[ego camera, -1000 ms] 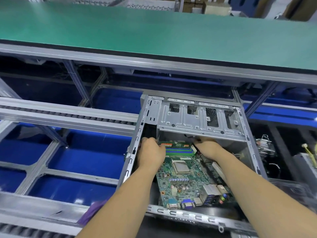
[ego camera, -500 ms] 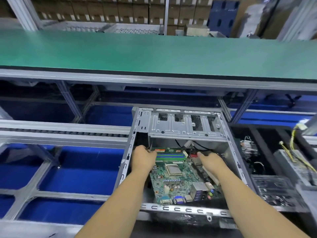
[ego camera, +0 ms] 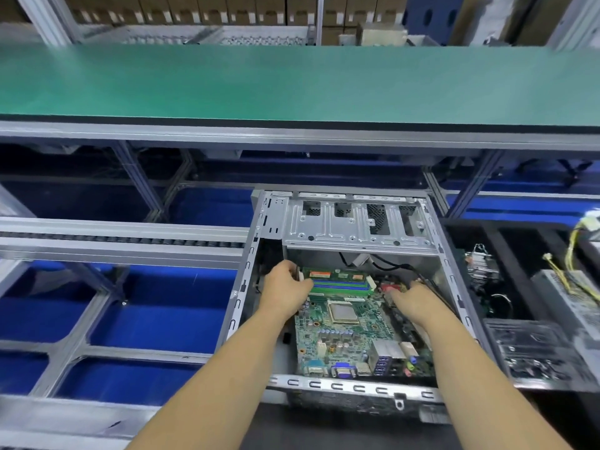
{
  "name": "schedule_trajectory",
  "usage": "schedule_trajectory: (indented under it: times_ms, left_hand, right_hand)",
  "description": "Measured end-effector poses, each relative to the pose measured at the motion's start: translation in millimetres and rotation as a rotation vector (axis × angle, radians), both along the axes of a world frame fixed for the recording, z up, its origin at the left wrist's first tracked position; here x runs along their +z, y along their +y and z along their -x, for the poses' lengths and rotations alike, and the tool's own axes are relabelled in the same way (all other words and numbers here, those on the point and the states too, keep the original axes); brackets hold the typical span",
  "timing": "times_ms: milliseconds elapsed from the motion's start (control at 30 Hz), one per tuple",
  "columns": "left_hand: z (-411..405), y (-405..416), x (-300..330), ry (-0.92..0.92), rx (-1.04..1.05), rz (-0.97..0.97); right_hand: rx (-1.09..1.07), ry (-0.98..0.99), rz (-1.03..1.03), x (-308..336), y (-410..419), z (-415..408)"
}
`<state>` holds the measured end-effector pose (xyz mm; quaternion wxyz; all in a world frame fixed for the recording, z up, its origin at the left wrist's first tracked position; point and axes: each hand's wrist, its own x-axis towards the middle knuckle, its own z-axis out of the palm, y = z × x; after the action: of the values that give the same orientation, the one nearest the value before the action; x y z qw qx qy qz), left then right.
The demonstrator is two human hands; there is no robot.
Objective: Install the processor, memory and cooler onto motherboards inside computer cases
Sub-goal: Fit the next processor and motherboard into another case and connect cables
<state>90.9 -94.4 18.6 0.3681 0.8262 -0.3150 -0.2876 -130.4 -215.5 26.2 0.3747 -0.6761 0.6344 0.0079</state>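
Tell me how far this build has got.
Done: processor sits in its socket on the motherboard. In hand: left hand at the memory stick's left end, right hand past its right end. Left: no cooler over the processor yet.

Green motherboard (ego camera: 354, 332) — blue-and-green memory slots (ego camera: 341, 285), silver case (ego camera: 357, 222), green bench mat (ego camera: 292, 82), blue bins (ego camera: 156, 323).

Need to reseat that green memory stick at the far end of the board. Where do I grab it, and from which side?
Grip the memory stick by its two short ends, coming straight down from above. It stands on edge in its slot across the motherboard, top edge exposed. The left hand is already at its left end; the drive cage overhangs just behind, so keep low.
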Motion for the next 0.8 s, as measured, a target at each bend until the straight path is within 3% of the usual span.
schedule_trajectory:
  times_ms: [133,467,533,633,700,800]
  left_hand:
    - [1,-9,-6,0.139,-0.099,-0.060]
    - [-2,-12,-16,0.152,-0.161,-0.094]
    - [1,-9,-16,0.127,-0.141,-0.079]
    - [-2,-6,-17,0.033,-0.075,-0.133]
    - [-5,-5,-18,-0.008,-0.039,-0.215]
    - [-1,-5,-18,0.019,-0.095,-0.270]
  right_hand:
    - [0.050,0.056,0.009,2,9,-1]
    - [0.193,0.367,-0.009,1,10,-7]
    - [0.220,0.399,0.058,4,15,-8]
    - [0.339,0.465,0.335,14,30,-19]
    - [0.478,0.346,0.383,18,41,-33]
    - [0.708,0.162,0.072,20,53,-47]
